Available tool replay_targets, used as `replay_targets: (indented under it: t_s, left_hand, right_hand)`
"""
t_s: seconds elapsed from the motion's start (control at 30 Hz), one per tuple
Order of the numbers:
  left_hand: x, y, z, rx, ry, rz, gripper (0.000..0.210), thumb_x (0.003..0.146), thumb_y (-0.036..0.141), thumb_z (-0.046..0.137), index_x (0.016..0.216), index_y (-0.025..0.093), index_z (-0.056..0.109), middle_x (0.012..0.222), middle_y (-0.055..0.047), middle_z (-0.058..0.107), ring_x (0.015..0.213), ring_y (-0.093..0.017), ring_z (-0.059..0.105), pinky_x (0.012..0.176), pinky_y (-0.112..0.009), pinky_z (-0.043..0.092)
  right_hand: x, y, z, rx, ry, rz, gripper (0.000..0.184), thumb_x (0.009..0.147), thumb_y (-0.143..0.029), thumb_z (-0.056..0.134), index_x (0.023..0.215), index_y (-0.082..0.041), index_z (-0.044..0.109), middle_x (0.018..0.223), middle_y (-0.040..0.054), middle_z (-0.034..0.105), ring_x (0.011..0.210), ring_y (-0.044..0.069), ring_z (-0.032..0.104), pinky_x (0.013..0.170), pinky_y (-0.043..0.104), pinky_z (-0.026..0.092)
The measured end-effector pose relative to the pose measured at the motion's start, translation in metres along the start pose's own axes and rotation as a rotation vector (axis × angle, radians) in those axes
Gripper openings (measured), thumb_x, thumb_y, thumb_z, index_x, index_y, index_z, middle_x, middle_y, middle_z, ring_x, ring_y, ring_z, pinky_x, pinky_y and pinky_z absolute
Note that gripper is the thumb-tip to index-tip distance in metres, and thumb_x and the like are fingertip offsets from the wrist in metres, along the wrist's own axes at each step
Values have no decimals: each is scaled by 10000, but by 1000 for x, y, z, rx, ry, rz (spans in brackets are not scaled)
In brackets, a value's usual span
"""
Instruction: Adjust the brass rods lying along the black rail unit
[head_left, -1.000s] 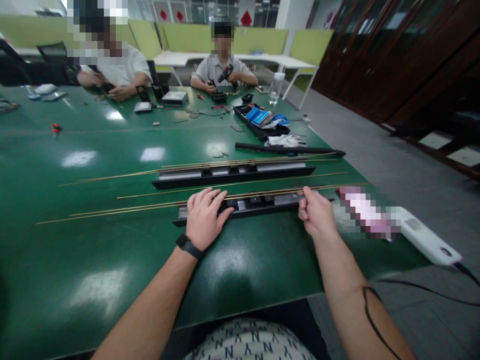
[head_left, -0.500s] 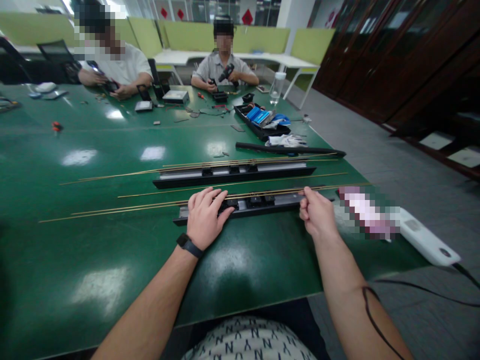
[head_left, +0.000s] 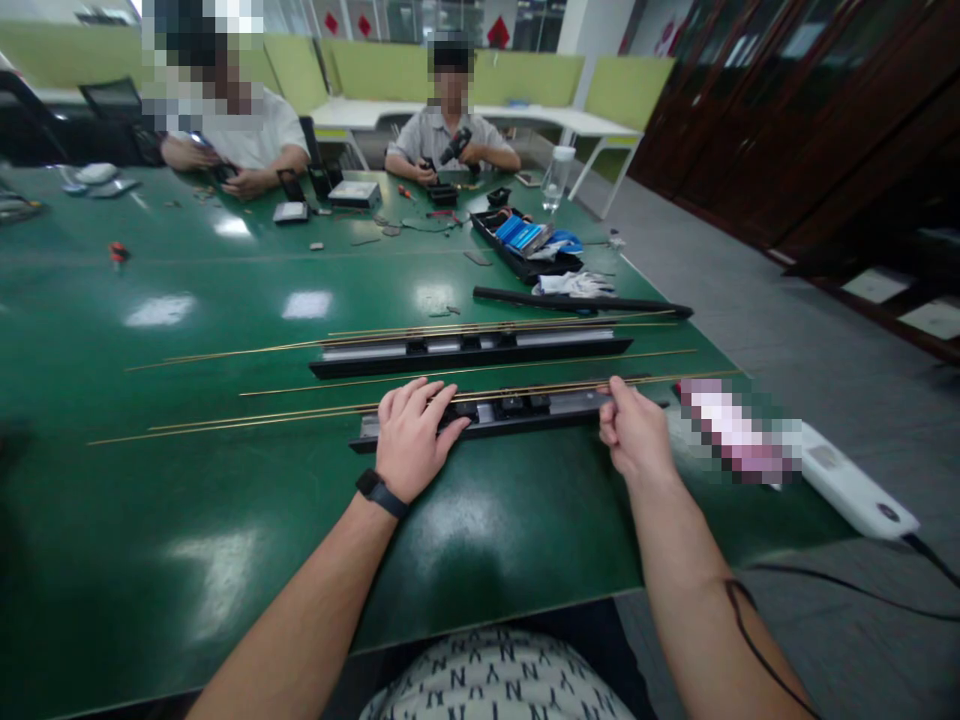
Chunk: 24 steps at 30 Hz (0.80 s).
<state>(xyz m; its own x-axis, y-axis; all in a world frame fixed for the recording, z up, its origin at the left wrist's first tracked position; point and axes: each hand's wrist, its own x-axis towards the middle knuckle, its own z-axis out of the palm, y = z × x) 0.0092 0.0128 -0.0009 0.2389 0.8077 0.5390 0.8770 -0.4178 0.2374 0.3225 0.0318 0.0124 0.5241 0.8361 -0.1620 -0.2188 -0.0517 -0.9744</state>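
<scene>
My left hand (head_left: pixel 412 435), with a dark watch on its wrist, lies over the left part of the near black-and-grey rail (head_left: pixel 570 398). Its fingers are stretched out across the thin gold rods and its thumb is apart, beside a black block. My right hand (head_left: pixel 636 425) is closed in a pinch on the thin gold rods (head_left: pixel 517 391), near the rail's right end. Several black blocks (head_left: pixel 513 403) sit in the rail between my hands. These rods extend past the rail on both sides.
Behind lies a second rail (head_left: pixel 480 355) with more gold rods over it. Farther back are a black bar (head_left: pixel 637 302), gloves (head_left: pixel 574 285) and a black tray (head_left: pixel 517 258). A white device (head_left: pixel 855 480) lies at right. Two people sit across the green table (head_left: pixel 262 540), one holding a drill (head_left: pixel 456 146).
The view has shifted slightly. The near rods sit a touch farther right, while both hands keep nearly the same pose and place on the rail and rods.
</scene>
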Motion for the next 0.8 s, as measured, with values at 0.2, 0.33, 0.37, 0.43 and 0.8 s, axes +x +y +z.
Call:
replay_targets:
  t_s: [0.2,0.33,0.37,0.43,0.8]
  left_hand:
    - [1,1,-2,-1,0,-4,431,990,476,620,1363,263,656,1357,-115,696,1347,-332,564,1135,-525,355]
    - [1,2,-3,5,0,3,428,999,470,612,1362,247,653,1361,-118,693,1344,-327,568,1128,-522,363]
    - [0,2,-4,6,1,6,428,1001,467,611,1363,242,651,1361,-120,692,1342,-325,568,1126,-519,365]
    - [0,2,-4,6,5,10,428,1000,464,613,1363,241,650,1360,-121,692,1338,-324,570,1127,-518,366]
    - [1,5,-6,-3,3,-4,440,993,466,619,1364,235,658,1353,-119,698,1330,-328,567,1129,-508,365]
  right_hand:
    - [1,1,0,-59,-33,5,382,782,-490,844,796,-148,675,441,-45,516,260,50,340,255,159,193]
    - [2,2,-1,-5,-23,5,368,784,-477,842,799,-153,668,455,-58,511,265,46,342,259,155,200]
    - [2,2,-1,7,-15,3,363,788,-475,838,797,-158,661,456,-62,510,266,43,337,260,154,201]
    - [1,1,-1,23,-5,-1,353,800,-473,828,793,-168,650,458,-67,508,267,41,330,261,153,203]
    - [7,-7,-8,-105,-74,72,381,789,-492,844,818,-146,686,463,-31,553,266,47,340,262,153,190]
